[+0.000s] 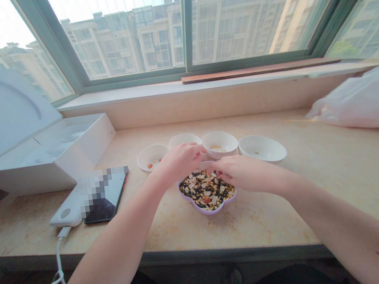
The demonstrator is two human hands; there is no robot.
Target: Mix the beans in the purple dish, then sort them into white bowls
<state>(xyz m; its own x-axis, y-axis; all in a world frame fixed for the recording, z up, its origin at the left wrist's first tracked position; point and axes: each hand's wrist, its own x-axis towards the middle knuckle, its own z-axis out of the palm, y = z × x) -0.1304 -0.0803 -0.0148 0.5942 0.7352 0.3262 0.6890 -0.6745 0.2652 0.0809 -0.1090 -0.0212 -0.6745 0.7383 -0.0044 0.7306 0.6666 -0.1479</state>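
Mixed beans and nuts fill a purple bowl near the middle of the tabletop; the step in hand appears to be picking through them, the left hand curled at 12 o'clock, the right bent into the mix at 2, any grip impossible to tell. Next, a fingertip pinch on one piece seems called for. Outward: four white bowls from 10 to 2 o'clock, partly masked by the left hand; phone at 9; box at 10; plastic bag at 2.
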